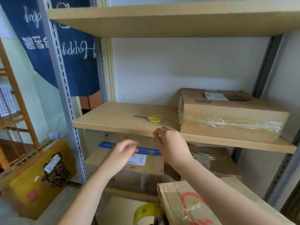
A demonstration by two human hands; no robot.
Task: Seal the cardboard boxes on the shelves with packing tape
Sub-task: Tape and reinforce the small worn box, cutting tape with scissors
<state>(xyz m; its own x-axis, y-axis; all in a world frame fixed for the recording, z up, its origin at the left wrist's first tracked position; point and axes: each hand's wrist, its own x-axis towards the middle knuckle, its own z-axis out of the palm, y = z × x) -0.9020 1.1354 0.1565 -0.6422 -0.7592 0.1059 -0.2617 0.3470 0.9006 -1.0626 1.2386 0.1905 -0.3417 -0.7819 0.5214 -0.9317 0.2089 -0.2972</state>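
We see the brown cardboard box (129, 172) with a blue tape strip (146, 151) on the lower level, directly beneath both hands. Our left hand (121, 154) hovers over its top, fingers curled together as if pinching; whether it holds anything, we cannot tell. Our right hand (168, 142) is raised at the wooden shelf's (113, 119) near edge, fingertips pinched likewise. A glossy tape roll (146, 213) sits nearest us. Yellow-handled scissors (151, 118) lie on the shelf, left of a plastic-wrapped box (230, 116).
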